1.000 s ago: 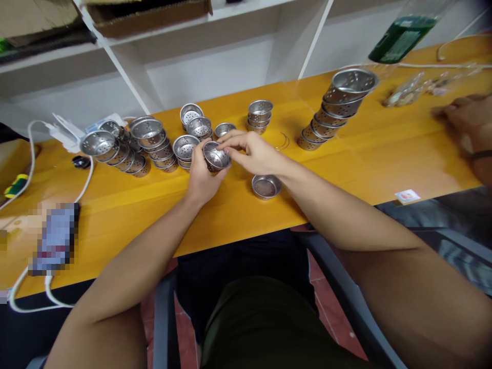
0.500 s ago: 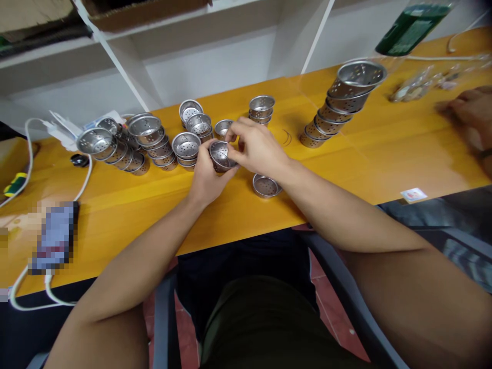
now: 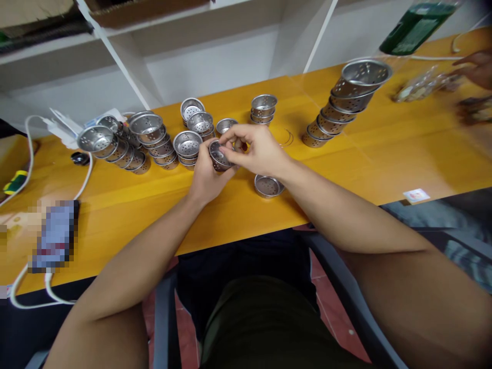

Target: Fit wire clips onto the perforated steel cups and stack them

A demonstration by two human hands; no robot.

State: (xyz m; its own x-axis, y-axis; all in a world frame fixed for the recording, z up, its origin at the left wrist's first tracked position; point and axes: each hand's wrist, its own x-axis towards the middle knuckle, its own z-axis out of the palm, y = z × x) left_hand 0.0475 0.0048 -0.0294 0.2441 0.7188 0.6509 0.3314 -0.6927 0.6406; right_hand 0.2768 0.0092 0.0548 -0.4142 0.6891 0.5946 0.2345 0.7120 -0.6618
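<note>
My left hand [image 3: 207, 171] is wrapped round a small perforated metal strainer cup [image 3: 219, 158], its mouth tilted up toward me. At the rim of that cup, the thumb and forefinger of my right hand [image 3: 255, 151] are pinched together; what lies between them is too small to make out. A single strainer cup [image 3: 268, 186] stands on the table below my right wrist. Just left of my left hand is a short stack of cups [image 3: 187, 145], with more cups [image 3: 200, 123] behind it. Thin curved wires [image 3: 287, 138] lie right of my right hand.
Tall leaning stacks of cups stand at left [image 3: 148, 134] and right [image 3: 346, 102]. A phone-like device [image 3: 56, 236] with white cables lies at front left. A green-labelled bottle [image 3: 417, 28] is at back right, near plastic bags [image 3: 417, 87] and another person's hand [image 3: 476, 69].
My right fingers have shifted slightly left over the mouth of the held cup. My left hand keeps its grip. The other person's hand has moved back toward the bags.
</note>
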